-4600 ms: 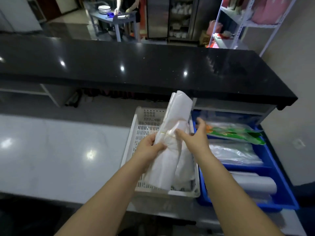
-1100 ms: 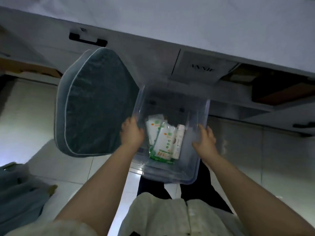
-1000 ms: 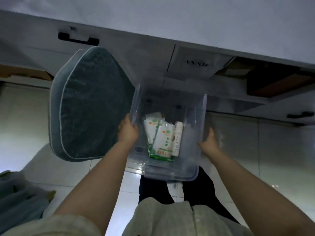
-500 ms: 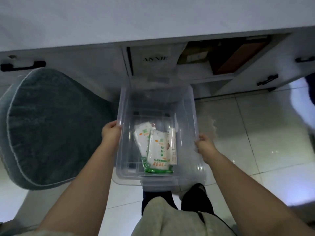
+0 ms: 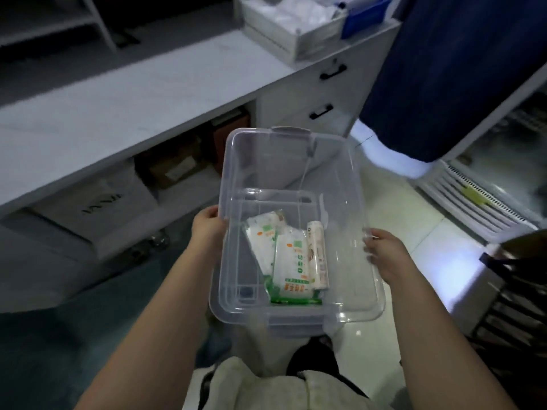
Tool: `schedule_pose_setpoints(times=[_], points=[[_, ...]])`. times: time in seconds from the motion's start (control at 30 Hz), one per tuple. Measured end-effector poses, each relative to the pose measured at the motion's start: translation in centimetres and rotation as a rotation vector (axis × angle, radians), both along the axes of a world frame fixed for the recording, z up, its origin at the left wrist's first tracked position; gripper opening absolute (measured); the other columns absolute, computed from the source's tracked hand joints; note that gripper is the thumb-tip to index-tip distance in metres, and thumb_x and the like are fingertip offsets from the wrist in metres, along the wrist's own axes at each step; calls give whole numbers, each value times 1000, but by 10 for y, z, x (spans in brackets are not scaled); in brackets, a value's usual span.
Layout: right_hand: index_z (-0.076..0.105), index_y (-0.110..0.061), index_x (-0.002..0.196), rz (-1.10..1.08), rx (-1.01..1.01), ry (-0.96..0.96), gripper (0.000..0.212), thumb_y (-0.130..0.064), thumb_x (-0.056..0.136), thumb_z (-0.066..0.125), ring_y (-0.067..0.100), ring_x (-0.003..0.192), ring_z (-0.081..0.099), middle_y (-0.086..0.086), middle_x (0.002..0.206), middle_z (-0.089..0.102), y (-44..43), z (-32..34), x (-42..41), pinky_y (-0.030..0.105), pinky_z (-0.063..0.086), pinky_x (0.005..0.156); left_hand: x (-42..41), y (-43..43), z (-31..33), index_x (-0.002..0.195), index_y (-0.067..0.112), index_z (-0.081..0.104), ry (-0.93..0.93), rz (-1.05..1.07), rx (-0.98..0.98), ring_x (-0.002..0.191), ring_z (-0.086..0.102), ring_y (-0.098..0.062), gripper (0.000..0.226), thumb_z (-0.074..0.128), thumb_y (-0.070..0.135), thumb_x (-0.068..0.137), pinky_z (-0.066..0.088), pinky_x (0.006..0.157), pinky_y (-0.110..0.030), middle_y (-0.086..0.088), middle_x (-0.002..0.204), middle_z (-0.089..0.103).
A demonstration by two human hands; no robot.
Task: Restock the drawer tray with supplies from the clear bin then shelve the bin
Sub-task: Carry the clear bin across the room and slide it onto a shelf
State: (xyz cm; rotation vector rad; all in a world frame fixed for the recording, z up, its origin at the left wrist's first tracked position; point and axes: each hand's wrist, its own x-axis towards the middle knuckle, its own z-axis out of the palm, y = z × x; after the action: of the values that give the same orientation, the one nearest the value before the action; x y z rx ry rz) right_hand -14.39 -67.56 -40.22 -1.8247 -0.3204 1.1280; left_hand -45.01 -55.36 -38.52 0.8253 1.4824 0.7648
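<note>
As the view is swinging up toward the counter [image 5: 118,99], the left hand [image 5: 207,229] and right hand [image 5: 384,255] are gripping the side rims of the airborne clear bin [image 5: 284,161]; its 3 supply packs [image 5: 291,261] are suggesting restocking, not shelving.

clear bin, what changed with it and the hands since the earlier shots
Both hands let go of the white bag bundle held over the white tray and took hold of the clear bin, left hand on its left rim, right hand on its right. The bin has since been carried off from the teal cushion, now out of view. The green-and-white packets and roll lie in it as before.
</note>
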Motion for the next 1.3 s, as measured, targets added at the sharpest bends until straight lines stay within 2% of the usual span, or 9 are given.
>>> schedule_pose_setpoints(times=[0.23, 0.37, 0.5, 0.73, 0.83, 0.93, 1.03, 1.17, 1.3], points=[[60, -10, 121, -15, 213, 6, 41, 9, 87, 47, 15, 73, 51, 1, 88, 59, -10, 65, 191, 30, 41, 68, 176, 42, 67, 101, 11, 67, -269, -168, 32, 72, 72, -19, 51, 36, -22, 76, 57, 52, -27, -7, 83, 75], [69, -18, 108, -44, 350, 15, 41, 8, 86, 47, 6, 69, 64, -7, 85, 71, -15, 90, 263, 20, 50, 59, 234, 78, 76, 129, 12, 56, -529, -390, -69, 109, 63, -31, 71, 35, -23, 71, 57, 78, -43, -11, 126, 62], [67, -15, 113, -140, 401, -6, 43, 9, 84, 46, 9, 78, 65, -2, 95, 71, -4, 95, 322, 24, 46, 63, 301, 121, 67, 138, 18, 47, -721, -624, -58, 106, 63, -30, 76, 52, -13, 69, 56, 78, -43, -12, 134, 54], [63, -2, 115, -309, 450, -4, 43, 17, 81, 43, 29, 96, 58, 16, 108, 65, 84, 98, 396, 36, 44, 83, 419, 227, 53, 136, 30, 49, -640, -774, 75, 106, 60, -35, 84, 58, 1, 58, 54, 81, -44, -12, 131, 57], [71, -5, 96, -322, 464, -17, 37, 16, 80, 45, 27, 81, 67, 14, 91, 71, 143, 114, 432, 31, 57, 70, 471, 288, 71, 127, 33, 57, -587, -784, 122, 93, 66, -28, 82, 55, -1, 53, 57, 71, -39, -7, 118, 65], [67, 0, 106, -307, 462, -33, 34, 13, 82, 45, 29, 79, 67, 16, 90, 69, 210, 138, 473, 38, 58, 70, 523, 359, 102, 132, 35, 52, -503, -747, 156, 94, 65, -25, 93, 55, -6, 48, 55, 67, -36, -3, 120, 63], [66, -3, 111, -255, 534, -70, 35, 10, 87, 44, 27, 86, 68, 13, 97, 72, 273, 166, 523, 30, 57, 67, 571, 428, 132, 131, 39, 51, -454, -773, 214, 94, 66, -25, 95, 53, -5, 47, 55, 66, -36, -1, 118, 65], [53, -14, 132, -175, 695, 79, 37, -18, 97, 46, 34, 125, 50, 15, 138, 52, 336, 189, 587, 51, 39, 104, 633, 506, 165, 107, 41, 67, -529, -765, 284, 82, 69, -13, 79, 47, -6, 47, 55, 63, -30, 11, 96, 72], [44, -30, 139, -157, 726, 117, 44, -18, 97, 38, 26, 128, 49, -7, 143, 48, 394, 190, 639, 54, 34, 106, 693, 571, 180, 117, 33, 61, -496, -713, 310, 84, 63, -17, 80, 45, -5, 48, 47, 65, -31, 13, 93, 71]])
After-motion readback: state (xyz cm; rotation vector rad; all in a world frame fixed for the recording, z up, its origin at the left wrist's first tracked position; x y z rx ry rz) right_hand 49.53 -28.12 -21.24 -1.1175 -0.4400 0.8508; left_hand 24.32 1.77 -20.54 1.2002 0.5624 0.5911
